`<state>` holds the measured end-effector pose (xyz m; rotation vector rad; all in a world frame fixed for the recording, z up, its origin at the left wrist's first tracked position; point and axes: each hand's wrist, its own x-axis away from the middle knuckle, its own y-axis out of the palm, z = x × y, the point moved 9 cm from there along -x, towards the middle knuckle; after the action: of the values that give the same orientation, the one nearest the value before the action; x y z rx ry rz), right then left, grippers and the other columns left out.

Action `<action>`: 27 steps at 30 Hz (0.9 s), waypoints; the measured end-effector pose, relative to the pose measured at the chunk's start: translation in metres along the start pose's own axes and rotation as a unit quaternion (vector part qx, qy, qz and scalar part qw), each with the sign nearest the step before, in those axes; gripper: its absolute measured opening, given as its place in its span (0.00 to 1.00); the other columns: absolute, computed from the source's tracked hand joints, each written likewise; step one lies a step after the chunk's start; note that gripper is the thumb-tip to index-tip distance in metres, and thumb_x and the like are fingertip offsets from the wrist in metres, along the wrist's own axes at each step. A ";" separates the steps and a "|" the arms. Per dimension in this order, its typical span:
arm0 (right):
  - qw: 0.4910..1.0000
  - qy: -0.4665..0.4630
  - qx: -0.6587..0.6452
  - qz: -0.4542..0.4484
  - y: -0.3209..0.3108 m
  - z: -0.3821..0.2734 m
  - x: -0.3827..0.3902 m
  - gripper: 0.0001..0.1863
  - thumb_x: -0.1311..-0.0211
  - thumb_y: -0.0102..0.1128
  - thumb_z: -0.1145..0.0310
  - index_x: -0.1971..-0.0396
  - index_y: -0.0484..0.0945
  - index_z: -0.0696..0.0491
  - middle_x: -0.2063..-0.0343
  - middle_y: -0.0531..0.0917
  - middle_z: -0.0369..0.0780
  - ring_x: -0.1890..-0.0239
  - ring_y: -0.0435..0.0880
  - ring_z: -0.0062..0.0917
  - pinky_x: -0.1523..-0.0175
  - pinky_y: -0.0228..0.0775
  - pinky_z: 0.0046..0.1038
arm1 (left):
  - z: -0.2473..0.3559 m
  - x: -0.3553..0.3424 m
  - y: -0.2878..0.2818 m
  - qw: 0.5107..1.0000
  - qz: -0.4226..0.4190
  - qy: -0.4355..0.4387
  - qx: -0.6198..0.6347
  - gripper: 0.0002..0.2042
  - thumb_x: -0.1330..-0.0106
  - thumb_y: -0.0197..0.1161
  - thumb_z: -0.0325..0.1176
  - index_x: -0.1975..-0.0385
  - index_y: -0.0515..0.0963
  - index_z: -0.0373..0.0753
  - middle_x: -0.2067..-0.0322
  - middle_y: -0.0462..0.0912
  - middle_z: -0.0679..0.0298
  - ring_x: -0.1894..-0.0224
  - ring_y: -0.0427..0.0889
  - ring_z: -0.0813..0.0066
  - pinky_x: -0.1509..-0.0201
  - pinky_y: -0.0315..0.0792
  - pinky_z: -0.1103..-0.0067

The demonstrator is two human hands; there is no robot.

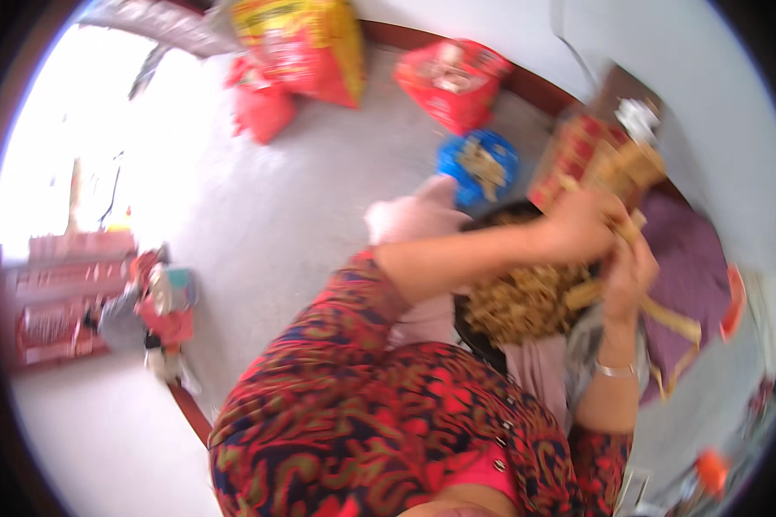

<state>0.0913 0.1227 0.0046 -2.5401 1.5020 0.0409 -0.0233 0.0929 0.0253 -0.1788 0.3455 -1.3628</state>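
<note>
The picture is blurred by motion. My left hand (582, 226) reaches across to the right and grips a bunch of tan strips (622, 168). Just below it, my right hand (628, 277), with a metal bangle (614, 369) on the wrist, is closed on long tan strips (668, 320) that hang down to the right. Under both hands sits a dark basin (472, 332) heaped with tan pieces (522, 302). My red patterned sleeve and dress (379, 414) fill the lower middle.
A blue basket (478, 164) with tan bits stands on the grey floor behind the basin. Red bags (453, 82) and a yellow-red sack (306, 43) lie by the far wall. Purple cloth (694, 267) lies at right. A red box (573, 155) and clutter (159, 306) sit nearby.
</note>
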 end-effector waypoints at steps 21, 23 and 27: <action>0.984 0.067 -0.001 -0.166 -0.010 0.016 -0.018 0.11 0.49 0.63 0.71 0.67 0.80 0.60 0.76 0.82 0.38 0.77 0.77 0.15 0.71 0.68 0.19 | -0.037 -0.001 0.014 0.978 -0.109 -0.160 0.081 0.06 0.48 0.61 0.29 0.77 0.78 0.33 0.78 0.78 0.68 0.77 0.73 0.83 0.72 0.69 0.83; 0.950 0.172 -0.152 -0.213 -0.005 0.030 -0.013 0.08 0.47 0.62 0.71 0.68 0.80 0.59 0.79 0.80 0.35 0.81 0.72 0.12 0.76 0.64 0.17 | -0.034 -0.004 0.018 0.988 -0.101 -0.109 0.033 0.04 0.48 0.61 0.27 0.76 0.77 0.33 0.78 0.77 0.71 0.76 0.71 0.85 0.72 0.67 0.84; 0.866 0.211 -0.384 -0.242 -0.002 0.033 -0.003 0.05 0.44 0.62 0.72 0.68 0.80 0.57 0.83 0.75 0.30 0.86 0.62 0.08 0.82 0.56 0.14 | -0.016 -0.003 0.006 0.998 0.030 -0.037 -0.040 0.04 0.48 0.64 0.26 0.75 0.77 0.34 0.81 0.76 0.68 0.78 0.71 0.83 0.72 0.68 0.82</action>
<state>0.0940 0.1317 -0.0275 -3.7226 1.0143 0.0119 -0.0234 0.0980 0.0089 -0.2830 0.3405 -1.2797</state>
